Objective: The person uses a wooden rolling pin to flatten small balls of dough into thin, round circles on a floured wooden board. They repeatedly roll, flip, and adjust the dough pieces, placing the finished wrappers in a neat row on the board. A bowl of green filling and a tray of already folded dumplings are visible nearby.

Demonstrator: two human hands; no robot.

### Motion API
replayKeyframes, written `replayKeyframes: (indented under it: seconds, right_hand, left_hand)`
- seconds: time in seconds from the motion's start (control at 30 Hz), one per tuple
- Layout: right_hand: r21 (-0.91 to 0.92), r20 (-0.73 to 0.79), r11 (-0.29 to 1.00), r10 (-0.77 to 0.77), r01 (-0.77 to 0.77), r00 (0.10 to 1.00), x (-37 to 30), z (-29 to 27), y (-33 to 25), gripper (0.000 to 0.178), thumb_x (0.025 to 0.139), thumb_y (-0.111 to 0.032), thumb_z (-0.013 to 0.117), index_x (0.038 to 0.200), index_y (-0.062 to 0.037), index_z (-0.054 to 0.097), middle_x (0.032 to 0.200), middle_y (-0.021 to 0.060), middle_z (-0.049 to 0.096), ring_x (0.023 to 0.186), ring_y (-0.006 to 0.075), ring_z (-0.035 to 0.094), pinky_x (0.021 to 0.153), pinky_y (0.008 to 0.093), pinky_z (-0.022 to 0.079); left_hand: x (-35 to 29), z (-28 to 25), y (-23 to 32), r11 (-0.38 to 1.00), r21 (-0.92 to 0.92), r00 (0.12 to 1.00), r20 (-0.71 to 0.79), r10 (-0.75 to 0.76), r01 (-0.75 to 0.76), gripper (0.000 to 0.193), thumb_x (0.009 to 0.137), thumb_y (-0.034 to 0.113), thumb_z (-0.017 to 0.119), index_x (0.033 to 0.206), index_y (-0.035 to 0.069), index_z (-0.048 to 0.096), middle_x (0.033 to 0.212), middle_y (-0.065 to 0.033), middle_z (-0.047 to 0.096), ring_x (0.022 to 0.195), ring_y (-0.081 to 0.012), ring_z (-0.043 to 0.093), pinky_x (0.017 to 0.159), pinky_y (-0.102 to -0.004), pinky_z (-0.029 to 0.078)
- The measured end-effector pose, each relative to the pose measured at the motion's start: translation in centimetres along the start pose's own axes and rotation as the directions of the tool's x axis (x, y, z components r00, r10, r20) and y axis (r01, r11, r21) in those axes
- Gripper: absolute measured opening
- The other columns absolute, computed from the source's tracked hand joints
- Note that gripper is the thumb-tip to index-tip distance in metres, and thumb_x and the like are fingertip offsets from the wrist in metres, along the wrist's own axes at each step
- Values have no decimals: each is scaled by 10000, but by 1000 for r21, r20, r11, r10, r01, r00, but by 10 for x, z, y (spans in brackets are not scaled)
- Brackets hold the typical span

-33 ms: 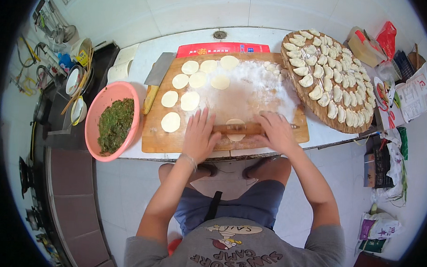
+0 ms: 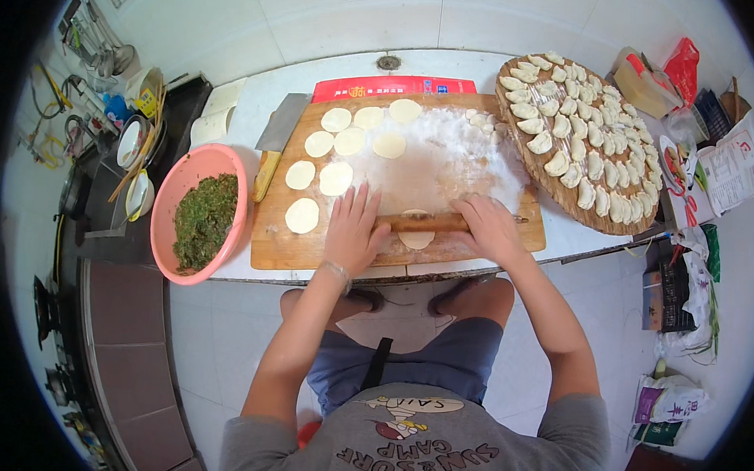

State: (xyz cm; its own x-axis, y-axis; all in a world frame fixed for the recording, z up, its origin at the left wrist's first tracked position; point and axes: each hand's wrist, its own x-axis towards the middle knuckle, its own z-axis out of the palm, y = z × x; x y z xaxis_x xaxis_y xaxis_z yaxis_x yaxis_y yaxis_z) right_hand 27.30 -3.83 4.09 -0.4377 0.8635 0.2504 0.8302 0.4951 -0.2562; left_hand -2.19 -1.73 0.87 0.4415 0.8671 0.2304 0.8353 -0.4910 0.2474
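Observation:
My left hand (image 2: 352, 230) lies flat over the left end of a wooden rolling pin (image 2: 423, 223), fingers stretched out. Over its right part rests my right hand (image 2: 487, 227), fingers also stretched. Beneath the pin is a round dough wrapper (image 2: 417, 239), partly covered by it. All of this is on a floured wooden board (image 2: 281, 253). Several rolled wrappers (image 2: 336, 178) lie at the board's left and top. Small dough pieces (image 2: 482, 121) sit in flour at the far right of the board.
A pink basin (image 2: 160, 228) of chopped green filling (image 2: 205, 217) stands left. A cleaver (image 2: 283, 123) lies on the board's left edge. At right, a round wooden tray (image 2: 553, 182) holds rows of dumplings (image 2: 595, 166), overlapping the board's corner. The counter's front edge runs before me.
The rolling pin has shifted slightly away from me over the wrapper, and both hands have moved with it. The rest looks the same.

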Motion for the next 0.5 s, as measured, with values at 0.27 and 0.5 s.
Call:
replayKeyframes:
  seconds: [0.27,0.5]
  right_hand:
    - [175,-196,972,188,-155,962,-6,2,23,324,845,-274,728,1076,-84,604,963,101,607,851,318,632,697,399,506]
    - [204,-340,948,303,-244,890,-20,2,37,279,872,-287,714,1036,-81,622,942,90,622,828,323,639,668,401,503]
  left_hand:
    - [12,-14,37,959,-189,975,-117,190,-209,656,959,410,533,1454,2,393,1564,-234,282,1435,-443,263,1169,-507,245]
    - [23,10,53,949,-272,983,45,178,-159,468,919,192,609,1334,-4,516,1394,-201,498,1296,-376,462,1084,-437,380]
